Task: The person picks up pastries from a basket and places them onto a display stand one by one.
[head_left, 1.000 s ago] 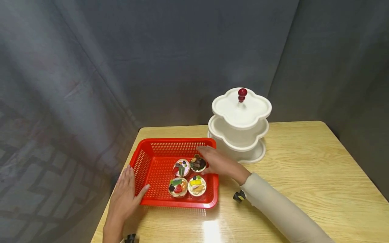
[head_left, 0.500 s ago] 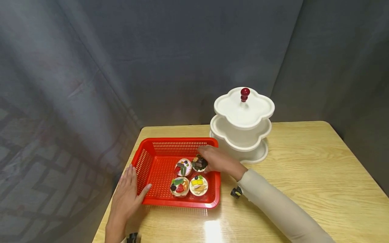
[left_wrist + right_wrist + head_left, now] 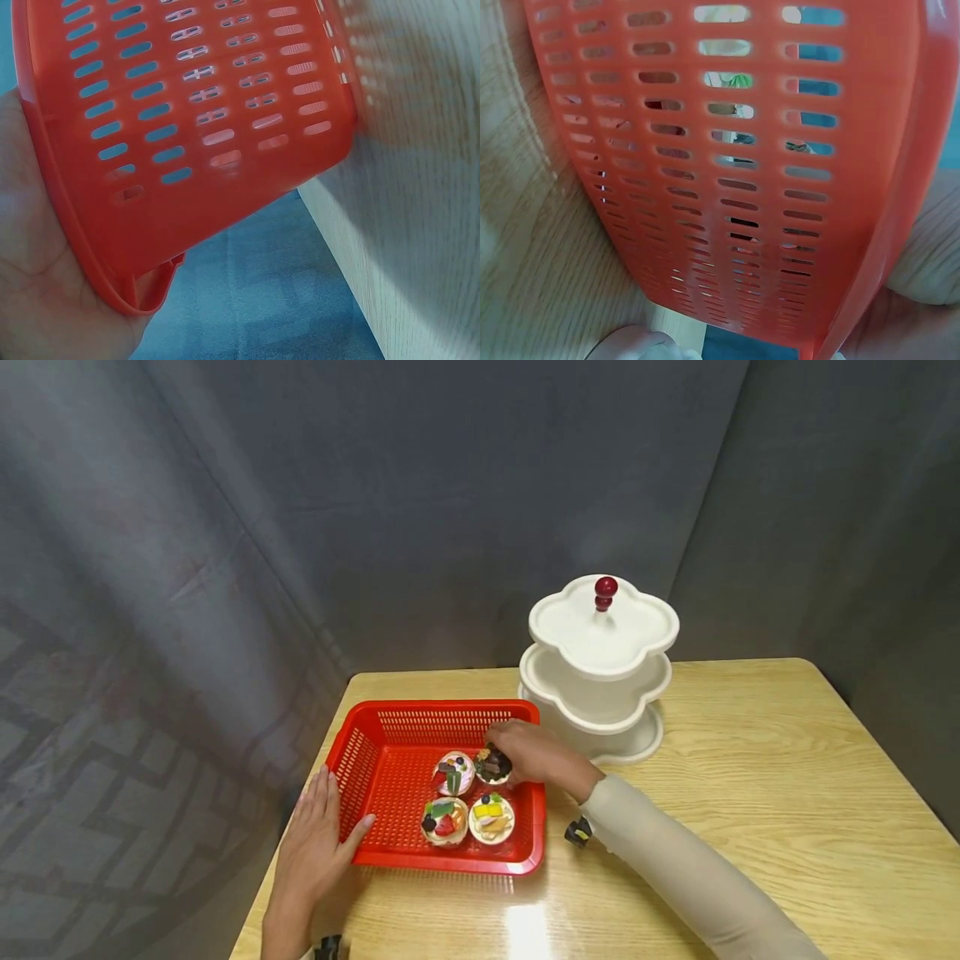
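Observation:
In the head view a red plastic basket (image 3: 401, 760) stands on the table, holding several cupcakes. My right hand (image 3: 534, 753) reaches over its right rim and grips the chocolate-topped cupcake (image 3: 492, 767), partly covering it. Beside that one sits a pink-cream cupcake (image 3: 453, 774). Closer to me are a strawberry-topped cupcake (image 3: 444, 822) and a yellow fruit-topped cupcake (image 3: 492, 820). My left hand (image 3: 315, 835) rests along the basket's left rim, fingers straight and thumb spread to the front corner. In the left wrist view, the palm (image 3: 45, 255) lies against the rim.
Behind the basket's right side rises a white tiered stand (image 3: 592, 693) with scalloped trays and a dark red knob (image 3: 605, 589) on top. The wooden table (image 3: 765, 760) extends to the right. A grey curtain (image 3: 450, 527) hangs behind and to the left.
My right hand's fingers and thumb have closed in on the chocolate-topped cupcake. The whole scene shifts slightly right in the view. My left hand stays at the basket rim.

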`<state>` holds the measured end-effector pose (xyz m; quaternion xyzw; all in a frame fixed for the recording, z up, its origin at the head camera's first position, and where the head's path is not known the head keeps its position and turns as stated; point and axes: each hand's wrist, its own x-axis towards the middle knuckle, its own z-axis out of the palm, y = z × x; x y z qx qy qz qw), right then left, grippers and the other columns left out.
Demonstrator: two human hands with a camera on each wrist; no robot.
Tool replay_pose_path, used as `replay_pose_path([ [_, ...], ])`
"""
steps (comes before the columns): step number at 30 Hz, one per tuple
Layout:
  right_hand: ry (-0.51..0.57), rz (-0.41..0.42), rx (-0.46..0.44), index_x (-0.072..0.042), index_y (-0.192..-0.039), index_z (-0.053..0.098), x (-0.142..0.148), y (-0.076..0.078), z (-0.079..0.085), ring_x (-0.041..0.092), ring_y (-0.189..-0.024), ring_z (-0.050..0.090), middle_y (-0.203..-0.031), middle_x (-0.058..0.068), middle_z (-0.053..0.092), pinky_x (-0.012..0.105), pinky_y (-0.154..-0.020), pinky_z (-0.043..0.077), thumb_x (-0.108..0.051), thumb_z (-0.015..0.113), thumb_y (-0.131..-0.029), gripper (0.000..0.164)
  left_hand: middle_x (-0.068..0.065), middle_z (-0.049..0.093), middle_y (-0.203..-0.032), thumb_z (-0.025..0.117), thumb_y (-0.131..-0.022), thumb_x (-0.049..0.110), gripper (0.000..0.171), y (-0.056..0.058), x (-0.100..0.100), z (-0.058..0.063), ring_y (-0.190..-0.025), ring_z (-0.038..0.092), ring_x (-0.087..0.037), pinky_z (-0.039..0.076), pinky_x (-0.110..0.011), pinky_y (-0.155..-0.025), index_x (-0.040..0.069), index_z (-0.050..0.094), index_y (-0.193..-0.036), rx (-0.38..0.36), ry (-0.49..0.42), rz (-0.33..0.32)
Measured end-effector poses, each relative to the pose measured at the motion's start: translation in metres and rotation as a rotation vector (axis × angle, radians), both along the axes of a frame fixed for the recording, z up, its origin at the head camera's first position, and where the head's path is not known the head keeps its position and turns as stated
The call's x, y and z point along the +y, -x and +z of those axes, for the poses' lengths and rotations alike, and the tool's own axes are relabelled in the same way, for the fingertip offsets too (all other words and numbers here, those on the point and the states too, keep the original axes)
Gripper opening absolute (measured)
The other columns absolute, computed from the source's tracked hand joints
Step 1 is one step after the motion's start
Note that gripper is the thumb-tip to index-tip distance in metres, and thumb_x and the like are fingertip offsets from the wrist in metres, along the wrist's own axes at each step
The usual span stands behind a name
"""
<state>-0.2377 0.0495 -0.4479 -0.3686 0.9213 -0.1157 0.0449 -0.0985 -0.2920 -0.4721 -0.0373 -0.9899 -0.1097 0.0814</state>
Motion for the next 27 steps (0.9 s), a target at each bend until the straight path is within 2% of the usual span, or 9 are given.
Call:
replay_pose_path([
  [8,-0.014,-0.003,-0.007,-0.012,-0.114,0.066,-0.0013,-0.0001,0.0025,0.024,-0.109,0.064,-0.115,0.004,0.069,0.040,-0.096,0.054,-0.023,0.099,-0.059,0.066,-0.024,0.011,-0.167,0.047,-0.099,0.061,0.095,0.0006,0.0001,0.0006,-0.153,0.015,-0.044,0.013,-0.053,-0.125,-0.010,0.020,-0.157,-0.024,-0.004,0.004],
  [13,-0.016,0.003,-0.005,-0.013,-0.113,0.065,-0.0017,0.0012,0.0004,0.024,-0.106,0.065,-0.112,0.003,0.070,0.039,-0.095,0.054,-0.024,0.099,-0.059,0.066,-0.025,0.013,-0.167,0.048,-0.099,0.060,0.095,0.0004,-0.0005,0.0000,-0.152,0.017,-0.044,0.014,-0.054,-0.125,-0.010,0.022,-0.157,-0.010,-0.003,0.003],
  [21,-0.013,0.019,-0.015,-0.013,-0.112,0.065,-0.0015,0.0008,0.0020,0.021,-0.091,0.067,-0.095,-0.001,0.070,0.038,-0.082,0.056,-0.025,0.099,-0.059,0.064,-0.025,0.014,-0.166,0.048,-0.099,0.060,0.094,-0.0015,-0.0027,-0.0010,-0.152,0.018,-0.044,0.014,-0.052,-0.125,-0.010,0.023,-0.156,0.005,0.002,0.001],
  [27,-0.025,0.000,-0.034,-0.013,-0.115,0.065,-0.0022,0.0004,0.0041,0.023,-0.093,0.066,-0.098,0.001,0.070,0.041,-0.086,0.054,-0.027,0.098,-0.061,0.065,-0.024,0.014,-0.167,0.048,-0.099,0.059,0.093,-0.0024,-0.0027,-0.0005,-0.153,0.017,-0.042,0.014,-0.052,-0.125,-0.010,0.024,-0.156,0.013,-0.007,-0.003],
])
